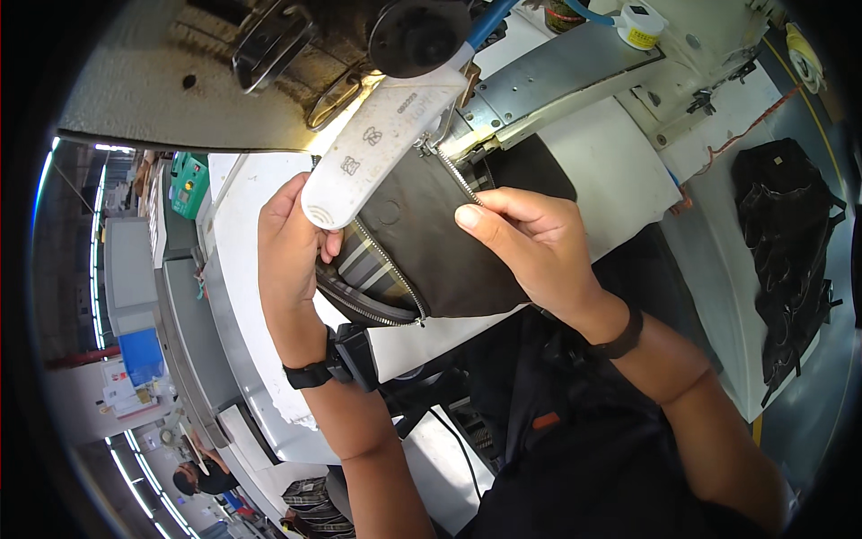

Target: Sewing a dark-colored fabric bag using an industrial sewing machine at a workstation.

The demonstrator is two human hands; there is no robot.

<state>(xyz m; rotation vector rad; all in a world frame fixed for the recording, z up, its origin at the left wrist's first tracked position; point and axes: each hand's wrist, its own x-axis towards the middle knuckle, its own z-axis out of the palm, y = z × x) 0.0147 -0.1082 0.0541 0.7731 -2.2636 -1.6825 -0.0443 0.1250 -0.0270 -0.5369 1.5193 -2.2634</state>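
Note:
A dark brown bag piece (431,238) with metal zippers lies under the needle area of a sewing machine (269,72). Its near-left zipper gapes, showing a striped lining (368,265). My right hand (539,242) pinches the piece's right edge beside the upper zipper (456,175), thumb on top. On the left, my left hand (292,234) is closed on the piece's left edge, its fingers curled and partly hidden. A white rounded lamp-like arm (386,144) slants down over the work and covers the area next to that hand.
A metal bed plate (557,81) extends to the upper right, below a small white round container (639,25). Black pieces (781,260) lie piled on the right. A green box (189,184) stands at the left. Another person (202,476) is far off at lower left.

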